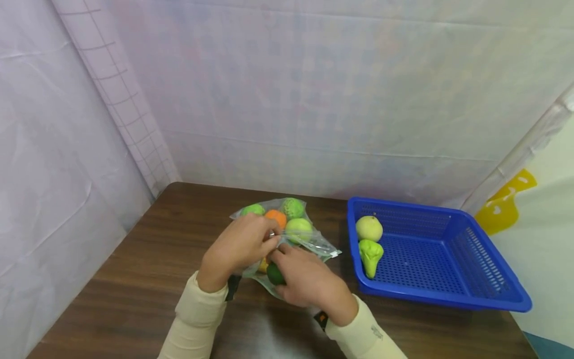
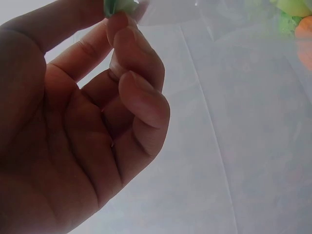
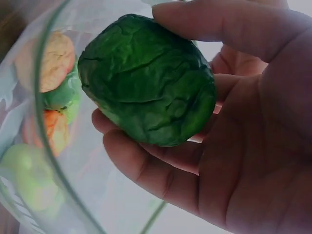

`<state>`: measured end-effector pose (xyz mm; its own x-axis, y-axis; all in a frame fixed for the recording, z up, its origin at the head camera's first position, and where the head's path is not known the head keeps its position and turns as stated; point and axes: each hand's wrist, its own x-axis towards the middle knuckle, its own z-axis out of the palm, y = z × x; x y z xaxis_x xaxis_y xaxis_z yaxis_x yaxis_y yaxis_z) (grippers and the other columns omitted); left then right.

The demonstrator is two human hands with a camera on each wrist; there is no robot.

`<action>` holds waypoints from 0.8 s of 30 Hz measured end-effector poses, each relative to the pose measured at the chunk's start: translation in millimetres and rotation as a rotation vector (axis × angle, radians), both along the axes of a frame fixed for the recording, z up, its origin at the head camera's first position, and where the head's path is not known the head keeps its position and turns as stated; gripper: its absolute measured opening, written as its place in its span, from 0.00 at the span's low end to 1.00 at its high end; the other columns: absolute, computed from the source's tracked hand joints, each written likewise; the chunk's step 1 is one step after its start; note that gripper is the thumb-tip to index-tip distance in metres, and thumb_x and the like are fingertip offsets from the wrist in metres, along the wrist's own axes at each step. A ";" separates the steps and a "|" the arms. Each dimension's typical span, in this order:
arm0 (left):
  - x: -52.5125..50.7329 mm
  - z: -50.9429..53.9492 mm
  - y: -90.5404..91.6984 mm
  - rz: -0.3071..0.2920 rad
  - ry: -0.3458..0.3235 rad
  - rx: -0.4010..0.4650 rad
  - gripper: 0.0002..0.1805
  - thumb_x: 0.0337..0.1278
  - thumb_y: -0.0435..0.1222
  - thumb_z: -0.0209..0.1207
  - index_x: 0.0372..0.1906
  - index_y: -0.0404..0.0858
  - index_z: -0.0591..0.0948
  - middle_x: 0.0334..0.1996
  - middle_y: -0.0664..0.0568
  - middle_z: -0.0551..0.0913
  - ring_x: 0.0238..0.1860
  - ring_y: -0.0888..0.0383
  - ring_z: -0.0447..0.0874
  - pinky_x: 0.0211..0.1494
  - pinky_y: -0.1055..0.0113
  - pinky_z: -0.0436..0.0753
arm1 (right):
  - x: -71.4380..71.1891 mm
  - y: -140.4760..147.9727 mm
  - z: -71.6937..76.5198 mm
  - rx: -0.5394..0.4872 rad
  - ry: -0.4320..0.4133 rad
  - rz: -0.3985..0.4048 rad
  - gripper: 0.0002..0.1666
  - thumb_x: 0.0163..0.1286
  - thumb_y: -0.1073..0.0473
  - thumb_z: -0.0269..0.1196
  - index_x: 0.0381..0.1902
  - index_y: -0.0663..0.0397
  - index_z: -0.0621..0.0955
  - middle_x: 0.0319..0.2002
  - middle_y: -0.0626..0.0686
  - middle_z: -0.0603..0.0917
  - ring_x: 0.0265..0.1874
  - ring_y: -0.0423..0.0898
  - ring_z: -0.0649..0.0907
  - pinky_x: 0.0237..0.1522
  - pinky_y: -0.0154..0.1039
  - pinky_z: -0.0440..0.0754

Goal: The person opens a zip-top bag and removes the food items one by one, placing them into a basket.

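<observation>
A clear zip bag (image 1: 322, 244) with a white slider lies on the table, holding an orange fruit (image 1: 275, 217), a pale green fruit (image 1: 299, 228), a bumpy green one (image 1: 293, 208) and others. My left hand (image 1: 239, 244) pinches the bag's edge near its mouth; the left wrist view shows a greenish bit of it (image 2: 121, 6) at the fingertips. My right hand (image 1: 309, 276) grips a dark green, wrinkled cabbage (image 3: 146, 83) between thumb and curled fingers, at the bag's opening. Behind it, the bag's green rim (image 3: 53, 151) curves past. Some bag contents are hidden by my hands.
A blue plastic basket (image 1: 441, 300) stands on the right of the brown wooden table (image 1: 148, 264). In it lie a round yellowish-green fruit (image 1: 369, 229) and a bright green vegetable (image 1: 370, 257). White cloth (image 1: 314, 99) hangs behind the table.
</observation>
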<state>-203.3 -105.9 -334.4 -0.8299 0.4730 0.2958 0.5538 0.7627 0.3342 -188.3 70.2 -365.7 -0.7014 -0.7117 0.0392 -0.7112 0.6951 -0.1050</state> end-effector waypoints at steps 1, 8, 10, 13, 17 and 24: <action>0.0 0.2 0.0 -0.001 0.002 -0.001 0.14 0.65 0.35 0.59 0.22 0.51 0.79 0.14 0.64 0.63 0.16 0.68 0.57 0.23 0.72 0.61 | 1.1 1.3 1.6 -0.004 -0.001 0.010 0.28 0.55 0.53 0.73 0.53 0.41 0.77 0.48 0.43 0.79 0.42 0.41 0.79 0.40 0.40 0.79; 0.3 0.9 -0.4 -0.003 -0.014 -0.002 0.13 0.66 0.34 0.57 0.25 0.50 0.81 0.13 0.63 0.61 0.16 0.68 0.55 0.22 0.73 0.59 | 12.6 11.8 16.6 -0.015 -0.022 0.037 0.28 0.55 0.54 0.73 0.52 0.39 0.75 0.44 0.41 0.77 0.35 0.39 0.76 0.31 0.36 0.75; 0.4 0.8 -0.3 -0.004 -0.015 0.003 0.12 0.66 0.33 0.57 0.26 0.49 0.81 0.14 0.63 0.62 0.16 0.68 0.56 0.22 0.73 0.60 | 16.3 15.7 21.9 -0.034 -0.045 0.035 0.27 0.55 0.54 0.73 0.52 0.39 0.74 0.44 0.40 0.76 0.35 0.39 0.75 0.29 0.35 0.74; 0.2 0.6 0.2 -0.010 0.002 0.007 0.12 0.64 0.32 0.58 0.25 0.48 0.81 0.14 0.63 0.62 0.16 0.68 0.57 0.22 0.73 0.61 | 20.9 22.7 29.5 -0.087 -0.062 0.036 0.28 0.56 0.56 0.72 0.52 0.40 0.73 0.47 0.41 0.74 0.36 0.39 0.75 0.31 0.34 0.75; -0.6 -0.3 0.6 -0.018 0.027 0.002 0.12 0.63 0.32 0.59 0.24 0.48 0.80 0.14 0.63 0.60 0.16 0.68 0.56 0.22 0.73 0.60 | 25.0 33.0 37.2 -0.153 -0.050 0.043 0.30 0.58 0.57 0.71 0.56 0.42 0.72 0.51 0.42 0.73 0.40 0.40 0.75 0.38 0.35 0.77; -0.5 -2.0 1.0 -0.014 0.026 -0.010 0.11 0.65 0.33 0.58 0.26 0.48 0.80 0.14 0.63 0.61 0.16 0.68 0.55 0.21 0.74 0.60 | 24.8 46.6 44.4 -0.221 0.033 0.037 0.32 0.59 0.57 0.71 0.60 0.40 0.73 0.59 0.42 0.75 0.45 0.38 0.77 0.46 0.38 0.79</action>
